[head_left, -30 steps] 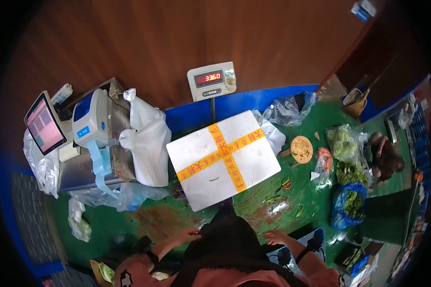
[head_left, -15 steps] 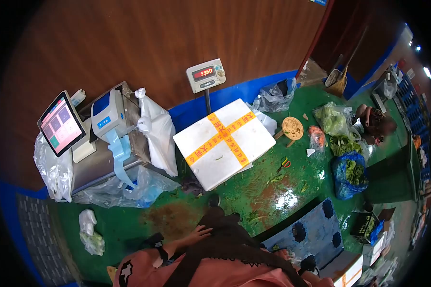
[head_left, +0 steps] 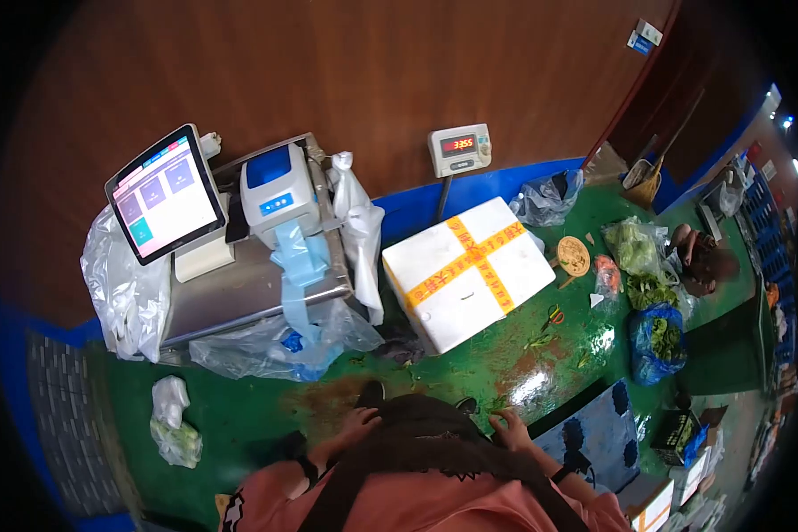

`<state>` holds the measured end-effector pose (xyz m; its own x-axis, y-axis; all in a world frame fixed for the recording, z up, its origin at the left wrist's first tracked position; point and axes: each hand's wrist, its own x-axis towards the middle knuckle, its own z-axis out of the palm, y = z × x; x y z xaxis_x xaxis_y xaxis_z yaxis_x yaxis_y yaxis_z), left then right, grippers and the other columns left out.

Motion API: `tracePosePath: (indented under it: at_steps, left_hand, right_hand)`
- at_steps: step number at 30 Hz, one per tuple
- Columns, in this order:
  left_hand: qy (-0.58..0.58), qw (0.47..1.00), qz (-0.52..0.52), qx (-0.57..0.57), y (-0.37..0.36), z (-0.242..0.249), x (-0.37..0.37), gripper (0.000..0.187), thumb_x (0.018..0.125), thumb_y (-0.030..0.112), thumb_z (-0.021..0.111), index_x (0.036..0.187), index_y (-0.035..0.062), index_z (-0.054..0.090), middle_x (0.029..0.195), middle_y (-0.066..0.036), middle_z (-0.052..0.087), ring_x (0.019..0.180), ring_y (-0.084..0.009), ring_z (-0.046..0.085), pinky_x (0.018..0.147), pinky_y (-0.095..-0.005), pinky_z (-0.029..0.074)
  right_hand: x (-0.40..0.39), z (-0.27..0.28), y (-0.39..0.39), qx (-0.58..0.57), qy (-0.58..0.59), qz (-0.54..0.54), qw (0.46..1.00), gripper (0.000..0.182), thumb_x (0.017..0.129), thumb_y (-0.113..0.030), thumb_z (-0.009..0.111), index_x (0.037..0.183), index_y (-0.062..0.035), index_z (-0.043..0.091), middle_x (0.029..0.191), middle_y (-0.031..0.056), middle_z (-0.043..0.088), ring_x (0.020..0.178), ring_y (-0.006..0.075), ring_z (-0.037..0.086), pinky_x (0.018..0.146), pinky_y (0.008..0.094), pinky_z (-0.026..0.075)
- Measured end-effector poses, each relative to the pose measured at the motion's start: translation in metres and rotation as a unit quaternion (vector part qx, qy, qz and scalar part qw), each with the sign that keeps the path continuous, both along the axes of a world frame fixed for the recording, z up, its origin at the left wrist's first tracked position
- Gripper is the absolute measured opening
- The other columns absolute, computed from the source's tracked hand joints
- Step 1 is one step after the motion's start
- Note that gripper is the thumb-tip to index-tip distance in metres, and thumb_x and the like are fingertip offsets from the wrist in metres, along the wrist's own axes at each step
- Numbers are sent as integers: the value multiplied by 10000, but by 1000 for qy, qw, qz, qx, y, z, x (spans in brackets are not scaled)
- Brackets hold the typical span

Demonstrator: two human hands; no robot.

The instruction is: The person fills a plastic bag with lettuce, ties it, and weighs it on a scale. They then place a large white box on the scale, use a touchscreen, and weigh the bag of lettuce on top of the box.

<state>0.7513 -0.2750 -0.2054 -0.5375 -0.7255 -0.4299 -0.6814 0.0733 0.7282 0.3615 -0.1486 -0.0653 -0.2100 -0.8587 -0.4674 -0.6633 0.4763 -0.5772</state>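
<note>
My left hand [head_left: 358, 425] rests against the front of the dark apron [head_left: 417, 443], fingers loosely stretched and nothing in it. On the other side of the apron my right hand [head_left: 511, 431] is held low with its fingers slightly bent and apart, also without anything in it. In front of me a white foam box [head_left: 470, 275], taped crosswise with yellow printed tape, sits below the scale display [head_left: 460, 151], which shows red digits. To its left are a touchscreen terminal [head_left: 167, 195] and a label printer [head_left: 279, 191] with a blue strip hanging from it.
White plastic bags [head_left: 359, 235] hang beside the metal counter [head_left: 257, 288]. Bagged vegetables [head_left: 176, 421] lie on the left floor. Scissors [head_left: 555, 315], a round stool [head_left: 574, 255] and a blue bag of greens [head_left: 658, 341] are to the right, near a crouching person [head_left: 705, 262].
My view has turned left, so the terminal and box sit further right. My right hand has come into clear view beside the apron. The display digits have changed.
</note>
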Motion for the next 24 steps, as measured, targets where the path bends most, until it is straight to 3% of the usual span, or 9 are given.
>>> tracePosePath:
  at_steps: [2,5,8,11,12,14,16,17,24]
  left_hand:
    - [32,997,74,-6,-13,7,45,420,834,390,483,1108,88,580,1084,-173,567,1017,-332,527,875,-397,407]
    - [-55,985,161,-7,-15,-25,113,367,836,343,490,1042,60,603,935,-188,606,917,-362,568,820,-422,434]
    - [-55,989,114,-77,-28,68,139,308,814,273,517,999,49,618,873,-196,611,865,-389,574,782,-438,443]
    - [27,985,152,-80,-26,94,164,311,780,222,535,1032,53,602,984,-173,603,936,-372,558,795,-433,439]
    - [46,990,101,-89,-30,109,166,328,791,233,529,1059,52,587,1031,-177,585,968,-365,545,813,-426,432]
    - [61,991,46,-112,-19,137,172,365,813,256,516,1111,49,556,1123,-183,549,1033,-352,520,850,-413,418]
    - [216,961,170,13,8,4,155,421,836,286,503,1179,42,497,1207,-198,490,1106,-340,474,908,-393,383]
    - [193,962,189,32,10,-10,145,424,839,291,500,1181,39,493,1206,-200,490,1106,-341,474,909,-393,381]
    - [-44,962,248,102,-2,19,147,451,863,323,481,1198,22,469,1202,-211,489,1104,-349,473,923,-390,369]
  right_hand:
    - [32,-6,-17,5,-63,-43,997,519,855,-445,504,1172,-35,516,1176,186,523,1133,314,474,937,375,377]
    - [63,-38,-33,45,-143,-127,981,516,883,-406,485,1188,9,478,1165,175,537,1102,275,506,915,339,392]
    - [89,-22,-41,109,-134,-127,977,516,883,-410,486,1188,7,476,1139,162,554,1084,256,519,905,329,400]
    - [109,-14,-12,104,-126,-132,978,479,886,-398,474,1173,-16,492,1104,152,576,1020,245,563,859,329,427]
    - [115,-12,-7,108,-122,-123,979,462,887,-392,469,1168,-26,499,1098,150,580,1004,249,575,845,332,436]
    - [102,-69,3,103,-104,-19,989,465,853,-358,541,1151,-4,494,1066,166,581,972,297,571,838,366,432]
    - [101,-94,1,110,-86,44,989,465,848,-355,548,1147,-2,494,1059,167,581,964,300,571,835,369,432]
    - [102,-104,2,116,-71,51,989,465,846,-354,551,1145,-1,494,1055,167,582,961,302,571,833,370,433]
    - [117,-164,18,122,59,-56,989,466,831,-344,574,1129,6,495,1031,170,584,935,314,571,819,381,434]
